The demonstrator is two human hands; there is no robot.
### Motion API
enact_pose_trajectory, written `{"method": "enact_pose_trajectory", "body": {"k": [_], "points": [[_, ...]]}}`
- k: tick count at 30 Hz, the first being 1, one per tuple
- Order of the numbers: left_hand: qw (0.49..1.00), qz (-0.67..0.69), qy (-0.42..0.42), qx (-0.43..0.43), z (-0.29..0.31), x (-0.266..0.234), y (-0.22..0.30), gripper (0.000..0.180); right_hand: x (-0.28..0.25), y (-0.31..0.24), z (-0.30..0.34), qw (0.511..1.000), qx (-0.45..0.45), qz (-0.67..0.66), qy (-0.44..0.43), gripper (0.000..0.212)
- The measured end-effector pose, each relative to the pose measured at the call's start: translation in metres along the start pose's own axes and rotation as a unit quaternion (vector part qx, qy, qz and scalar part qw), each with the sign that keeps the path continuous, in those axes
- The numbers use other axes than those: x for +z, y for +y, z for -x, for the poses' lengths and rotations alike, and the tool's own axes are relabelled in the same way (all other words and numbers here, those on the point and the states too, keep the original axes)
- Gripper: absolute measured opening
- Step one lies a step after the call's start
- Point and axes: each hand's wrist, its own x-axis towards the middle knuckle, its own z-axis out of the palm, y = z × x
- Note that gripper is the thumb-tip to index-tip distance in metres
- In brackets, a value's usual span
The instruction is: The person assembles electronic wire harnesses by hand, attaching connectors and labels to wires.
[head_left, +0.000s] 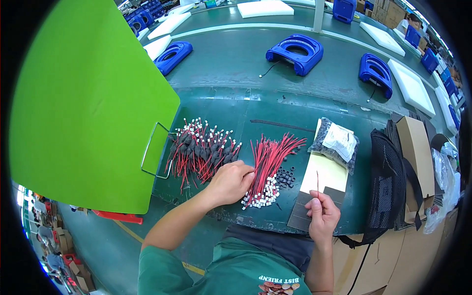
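My right hand [322, 214] pinches a thin red wire [317, 181] that stands up from the fingertips. My left hand [231, 183] has its fingers curled together at the left edge of a bundle of red and black wires [269, 157]; what its fingertips hold, if anything, is hidden. White connectors [263, 196] cap the near end of that bundle. Small black rings [285, 178] lie loose along its right side. Beyond my left hand spreads a pile of wire leads [204, 147] with dark lumps on them and white connectors at the far end.
A clear bag of black parts [335, 143] rests on a pale yellow sheet [314, 173], beside dark grey sheets [298, 211]. A green panel [93, 103] rises at left. A black mesh backrest [386, 187] and cardboard [415, 147] crowd the right. Blue housings [312, 56] stand on the far conveyor.
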Motion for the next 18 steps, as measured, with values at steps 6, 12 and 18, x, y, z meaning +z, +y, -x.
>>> {"method": "enact_pose_trajectory", "body": {"k": [6, 12, 18], "points": [[0.997, -0.031, 0.072, 0.001, -0.007, -0.005, -0.009, 0.025, -0.001, -0.002, -0.001, 1.000, -0.003, 0.008, -0.002, 0.016], [0.992, -0.033, 0.106, 0.060, -0.029, -0.013, 0.017, 0.015, -0.001, -0.001, -0.001, 1.000, -0.007, 0.018, -0.004, 0.016], [0.962, -0.103, 0.055, 0.247, -0.078, 0.018, 0.033, 0.015, 0.000, -0.002, -0.001, 1.000, -0.005, 0.006, 0.001, 0.016]]}}
